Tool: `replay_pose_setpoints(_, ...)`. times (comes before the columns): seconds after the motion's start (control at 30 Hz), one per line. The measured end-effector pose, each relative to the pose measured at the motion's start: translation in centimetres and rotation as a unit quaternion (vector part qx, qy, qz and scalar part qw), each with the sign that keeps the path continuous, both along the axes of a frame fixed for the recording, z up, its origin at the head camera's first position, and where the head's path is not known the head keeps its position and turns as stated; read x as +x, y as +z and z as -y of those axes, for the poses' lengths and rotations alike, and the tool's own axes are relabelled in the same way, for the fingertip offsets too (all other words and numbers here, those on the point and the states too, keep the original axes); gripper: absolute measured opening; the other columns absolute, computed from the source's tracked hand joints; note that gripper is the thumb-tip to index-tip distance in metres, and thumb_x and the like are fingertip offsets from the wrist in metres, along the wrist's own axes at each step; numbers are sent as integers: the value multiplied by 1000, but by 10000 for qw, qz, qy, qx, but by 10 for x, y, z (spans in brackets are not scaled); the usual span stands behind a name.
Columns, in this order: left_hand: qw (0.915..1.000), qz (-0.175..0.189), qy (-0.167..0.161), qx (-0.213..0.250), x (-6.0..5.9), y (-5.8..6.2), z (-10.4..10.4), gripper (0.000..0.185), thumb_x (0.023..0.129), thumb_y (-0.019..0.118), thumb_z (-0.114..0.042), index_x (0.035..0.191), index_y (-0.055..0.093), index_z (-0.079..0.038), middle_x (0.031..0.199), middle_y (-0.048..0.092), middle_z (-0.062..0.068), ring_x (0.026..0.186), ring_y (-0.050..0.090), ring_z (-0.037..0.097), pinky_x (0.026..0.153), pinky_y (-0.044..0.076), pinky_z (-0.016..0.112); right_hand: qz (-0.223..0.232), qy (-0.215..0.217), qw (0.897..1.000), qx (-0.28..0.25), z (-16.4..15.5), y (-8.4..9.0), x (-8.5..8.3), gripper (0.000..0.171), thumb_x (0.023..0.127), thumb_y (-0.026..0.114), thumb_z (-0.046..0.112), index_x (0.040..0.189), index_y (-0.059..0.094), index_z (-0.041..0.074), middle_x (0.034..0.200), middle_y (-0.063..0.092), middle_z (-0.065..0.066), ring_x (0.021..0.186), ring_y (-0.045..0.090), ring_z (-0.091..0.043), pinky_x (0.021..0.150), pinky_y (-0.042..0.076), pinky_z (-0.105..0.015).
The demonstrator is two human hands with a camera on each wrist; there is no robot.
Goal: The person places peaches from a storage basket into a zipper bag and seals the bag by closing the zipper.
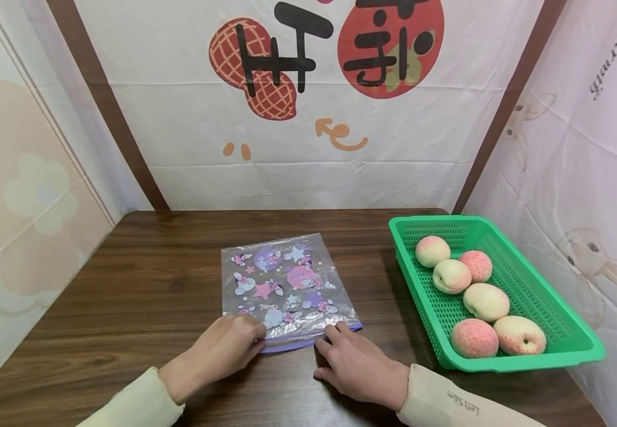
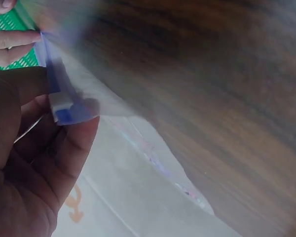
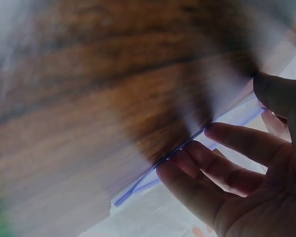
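A clear zip bag with pink and purple cartoon prints lies flat on the wooden table, its purple zip edge toward me. At the left end of that edge, my left hand pinches the bag. The left wrist view shows a whitish slider on the zip between its fingers. My right hand rests its fingertips on the edge near the right corner. Its fingers lie fairly straight along the purple strip in the right wrist view, with the thumb held apart from them.
To the right stands a green plastic basket holding several pink and cream peaches. Behind the brown table hangs a white printed cloth, with more cloth along both sides.
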State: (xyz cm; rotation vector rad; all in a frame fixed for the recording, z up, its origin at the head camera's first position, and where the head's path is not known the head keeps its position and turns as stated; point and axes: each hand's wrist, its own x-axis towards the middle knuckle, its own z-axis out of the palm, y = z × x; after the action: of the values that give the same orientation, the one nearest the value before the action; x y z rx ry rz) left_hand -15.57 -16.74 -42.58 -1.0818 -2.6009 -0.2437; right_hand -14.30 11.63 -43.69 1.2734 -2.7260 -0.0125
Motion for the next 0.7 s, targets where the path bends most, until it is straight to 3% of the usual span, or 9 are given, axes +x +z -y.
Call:
replay_pose_setpoints(0.17, 9999, -48, 86, -88, 0, 3, -1, 31, 77, 87, -11, 67, 59, -19, 62, 59, -8, 56, 58, 12, 49, 46, 31, -26, 5, 9999, 117, 1, 0, 0, 45, 98, 66, 48, 119, 69, 9, 102, 60, -3, 87, 51, -18, 71, 51, -29)
replay_pose_setpoints(0.37, 9974, -641, 200, 279, -3, 10, -1, 37, 76, 84, -3, 65, 52, -17, 59, 53, -5, 49, 54, 14, 42, 42, 33, -11, 50, 9997, 232, 2, -2, -1, 51, 100, 63, 48, 129, 66, 6, 112, 62, -6, 94, 54, -20, 79, 54, -31)
replay_pose_setpoints(0.57, 9898, -1144, 263, 811, -10, 20, -1, 38, 73, 83, 1, 66, 50, -16, 59, 50, -5, 47, 47, 12, 40, 38, 32, -509, 307, 9967, 546, 2, -3, 0, 54, 103, 58, 46, 135, 63, 3, 122, 63, -11, 104, 57, -25, 91, 54, -34)
replay_pose_setpoints(0.7, 9842, -1355, 389, 1075, -14, 29, 0, 35, 74, 78, 4, 67, 49, -15, 60, 46, -7, 48, 40, 8, 40, 35, 27, -949, 523, 9913, 752, 2, -5, 0, 53, 105, 55, 46, 133, 65, 2, 120, 64, -10, 103, 57, -26, 90, 53, -35)
